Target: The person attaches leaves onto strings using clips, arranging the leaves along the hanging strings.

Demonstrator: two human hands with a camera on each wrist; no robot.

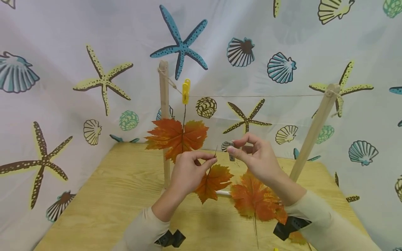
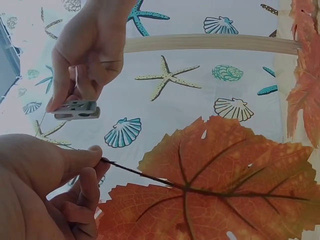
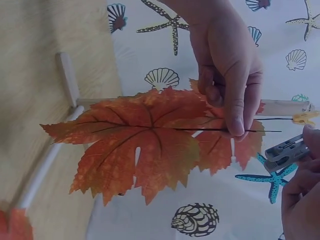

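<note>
My left hand (image 1: 192, 171) pinches the dark stem of an orange maple leaf (image 1: 214, 181) between thumb and forefinger, the leaf hanging below and the stem tip poking up past the fingers. To its right, my right hand (image 1: 259, 157) holds a grey clothespin (image 1: 231, 152) by one end; in the right wrist view this clothespin (image 3: 287, 152) lies just beyond the stem tip. Behind the left hand, another orange leaf (image 1: 179, 136) hangs by its stem from a yellow clothespin (image 1: 186, 92), which is clipped on a thin string (image 1: 251, 96).
The string runs between a left wooden post (image 1: 164, 90) and a right wooden post (image 1: 317, 129). More leaves (image 1: 255, 198) lie on the wooden table (image 1: 103, 195) under my right forearm. A white bar (image 1: 223, 192) shows low between the posts. A cloth with sea-life prints (image 1: 213, 21) hangs behind.
</note>
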